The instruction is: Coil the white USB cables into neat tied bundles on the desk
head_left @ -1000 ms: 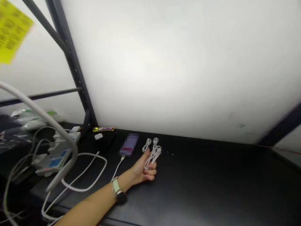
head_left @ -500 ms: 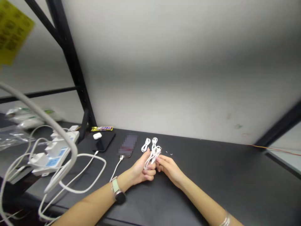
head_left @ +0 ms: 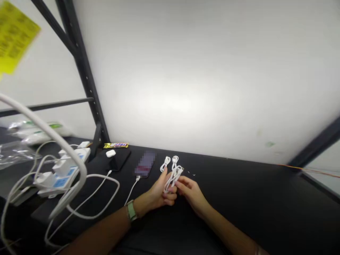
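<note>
My left hand point(head_left: 159, 193), with a pale green watch band at the wrist, is closed round a bundle of white cable point(head_left: 173, 177) held a little above the black table point(head_left: 265, 205). My right hand point(head_left: 190, 193) sits right beside it, its fingertips pinching the same bundle from the right. Two small coiled white cables point(head_left: 170, 162) lie on the table just behind my hands.
A phone point(head_left: 145, 167) on a white charging lead lies left of my hands, beside a second dark phone with a white earbud case point(head_left: 111, 153). A snack bar point(head_left: 115, 145) rests by the wall. Power adapters and tangled white leads point(head_left: 61, 171) crowd the left. A black rack post point(head_left: 85, 78) rises there.
One second ago only my left hand held the bundle. My right hand has come in from the right and closed its fingertips on it. The lighting brightened again.
</note>
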A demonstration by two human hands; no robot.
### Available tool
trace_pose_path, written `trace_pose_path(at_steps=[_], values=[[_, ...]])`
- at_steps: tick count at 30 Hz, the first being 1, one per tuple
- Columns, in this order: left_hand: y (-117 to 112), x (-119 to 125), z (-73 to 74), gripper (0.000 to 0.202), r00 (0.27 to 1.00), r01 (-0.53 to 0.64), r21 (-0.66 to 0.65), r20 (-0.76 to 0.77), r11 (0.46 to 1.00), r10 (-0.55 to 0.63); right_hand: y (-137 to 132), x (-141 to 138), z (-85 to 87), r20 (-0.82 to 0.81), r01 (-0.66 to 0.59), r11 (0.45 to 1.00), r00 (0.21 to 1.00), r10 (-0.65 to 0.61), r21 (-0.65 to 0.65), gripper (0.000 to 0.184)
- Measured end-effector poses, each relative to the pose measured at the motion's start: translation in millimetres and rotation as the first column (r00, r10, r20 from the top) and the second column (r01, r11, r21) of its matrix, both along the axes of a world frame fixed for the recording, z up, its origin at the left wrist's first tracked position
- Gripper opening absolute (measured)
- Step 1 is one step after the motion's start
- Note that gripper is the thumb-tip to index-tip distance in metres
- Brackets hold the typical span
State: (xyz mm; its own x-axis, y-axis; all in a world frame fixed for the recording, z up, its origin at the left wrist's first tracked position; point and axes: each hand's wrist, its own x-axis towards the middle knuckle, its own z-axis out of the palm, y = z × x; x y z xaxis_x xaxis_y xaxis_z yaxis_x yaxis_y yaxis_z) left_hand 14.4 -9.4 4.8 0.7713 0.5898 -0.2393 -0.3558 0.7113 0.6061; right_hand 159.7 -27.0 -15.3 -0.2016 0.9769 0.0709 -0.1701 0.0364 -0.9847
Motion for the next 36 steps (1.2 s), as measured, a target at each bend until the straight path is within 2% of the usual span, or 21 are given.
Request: trace_pose_path(at_steps=[3, 8, 13, 15, 20, 26, 31, 36], values=[[-0.5, -0.7, 0.7, 0.056, 0.999, 0.0, -0.017, 0.047, 1.0, 0.001, 0.8, 2.9, 3.6, 0.077, 0.007, 0.999, 0.997, -0.01, 0.041, 0.029], [1.2, -1.8, -0.6, 0.043, 0.997, 0.022, -0.079, 0.074, 0.997, -0.016, 1.5, 6.5, 9.0, 0.111, -0.003, 0.999, 0.994, -0.001, 0.043, 0.03], [1.1, -1.0, 0.6, 0.044, 0.998, 0.01, -0.021, 0.054, 1.0, -0.009, 3.1, 7.6, 8.9, -0.123, -0.11, 0.989, 0.988, 0.097, -0.102, 0.032], [0.0, 0.0, 1.2, 0.045, 0.999, 0.018, -0.003, 0.034, 1.0, -0.018, 3.6, 6.8, 9.4, -0.185, -0.125, 0.981, 0.978, 0.096, -0.148, 0.03], [-1.9, 2.1, 0.2, 0.047, 0.998, 0.043, 0.043, -0.049, 0.998, -0.041, 3.6, 3.5, 7.9, -0.118, -0.046, 0.99, 0.993, 0.03, -0.135, 0.027], [-1.2, 1.7, 0.5, 0.047, 0.999, 0.027, 0.081, -0.04, 0.996, -0.024, 4.7, 3.3, -1.3, -0.075, -0.027, 0.997, 0.997, 0.021, -0.076, 0.029], [-3.9, 5.7, -1.1, 0.052, 0.991, 0.037, 0.151, -0.136, 0.988, -0.016, 5.7, 3.1, -6.5, -0.09, 0.065, 0.995, 0.993, -0.072, -0.08, 0.025], [-5.6, 7.3, -5.3, 0.053, 0.991, 0.02, 0.194, -0.137, 0.981, 0.007, 4.4, 4.5, -5.1, -0.047, 0.047, 0.997, 0.998, -0.05, -0.069, 0.021]])
